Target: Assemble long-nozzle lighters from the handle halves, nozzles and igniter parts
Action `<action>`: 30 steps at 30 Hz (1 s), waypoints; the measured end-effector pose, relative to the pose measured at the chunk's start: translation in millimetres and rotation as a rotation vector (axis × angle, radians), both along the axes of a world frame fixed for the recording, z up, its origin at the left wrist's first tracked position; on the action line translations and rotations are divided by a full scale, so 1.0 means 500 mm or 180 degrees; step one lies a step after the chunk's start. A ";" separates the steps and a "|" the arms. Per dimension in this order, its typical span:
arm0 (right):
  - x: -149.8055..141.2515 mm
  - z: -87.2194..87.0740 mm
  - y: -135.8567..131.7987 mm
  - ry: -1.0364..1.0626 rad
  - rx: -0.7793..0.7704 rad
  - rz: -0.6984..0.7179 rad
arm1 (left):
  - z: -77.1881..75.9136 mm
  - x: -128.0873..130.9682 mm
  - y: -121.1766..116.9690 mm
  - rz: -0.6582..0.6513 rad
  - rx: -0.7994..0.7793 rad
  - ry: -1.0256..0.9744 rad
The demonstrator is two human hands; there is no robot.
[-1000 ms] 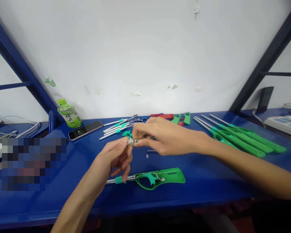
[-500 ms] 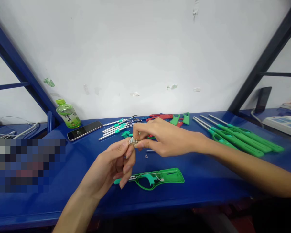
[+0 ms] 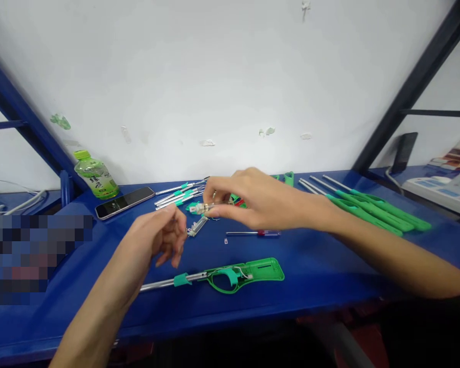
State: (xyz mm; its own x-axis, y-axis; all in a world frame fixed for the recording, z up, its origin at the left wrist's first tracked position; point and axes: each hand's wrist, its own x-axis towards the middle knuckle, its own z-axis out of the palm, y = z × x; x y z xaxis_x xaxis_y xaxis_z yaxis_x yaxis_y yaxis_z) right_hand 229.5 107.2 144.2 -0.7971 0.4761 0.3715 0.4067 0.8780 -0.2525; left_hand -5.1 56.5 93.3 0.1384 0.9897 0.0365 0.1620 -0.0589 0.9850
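Note:
My right hand [image 3: 245, 202] pinches a small lighter part with a whitish tip and a brass-coloured fitting [image 3: 200, 208] between thumb and fingers; the rest of it is hidden in the grip. To its left, my left hand [image 3: 168, 235] hangs above the table with loosely curled, empty-looking fingers, apart from the part. Below both hands lies an opened green lighter half-shell [image 3: 266, 270] with a turquoise trigger [image 3: 232, 277], white wires and a metal tube [image 3: 159, 284]. A clear little tank [image 3: 198, 226] rests just beneath the held part.
A screwdriver [image 3: 268, 233] and a tiny white piece [image 3: 226, 241] lie mid-table. Several metal tubes with turquoise collars [image 3: 180, 195] are behind. Assembled green lighters [image 3: 371, 212] lie at right. A phone [image 3: 124, 203] and a green bottle [image 3: 95, 175] stand at left.
My left hand has let go of the small part and moved left and down. The part stays in my right hand. The screwdriver and clear tank now show.

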 end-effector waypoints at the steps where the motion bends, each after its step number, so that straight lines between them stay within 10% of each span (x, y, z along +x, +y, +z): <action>1: 0.006 0.008 0.000 0.0066 0.0088 -0.0027 | -0.003 0.001 0.000 0.0095 0.0193 0.0291; 8: 0.057 0.054 -0.048 0.0217 0.0718 -0.0663 | -0.043 0.055 -0.011 -0.0189 0.1266 0.1851; 18: 0.091 -0.151 -0.113 -0.0032 -0.0711 -0.0921 | -0.164 0.046 -0.085 -0.0050 0.2590 0.2048; 30: 0.102 -0.185 -0.066 -0.0742 -0.0182 -0.0013 | -0.191 0.061 -0.076 -0.0280 0.2519 0.2223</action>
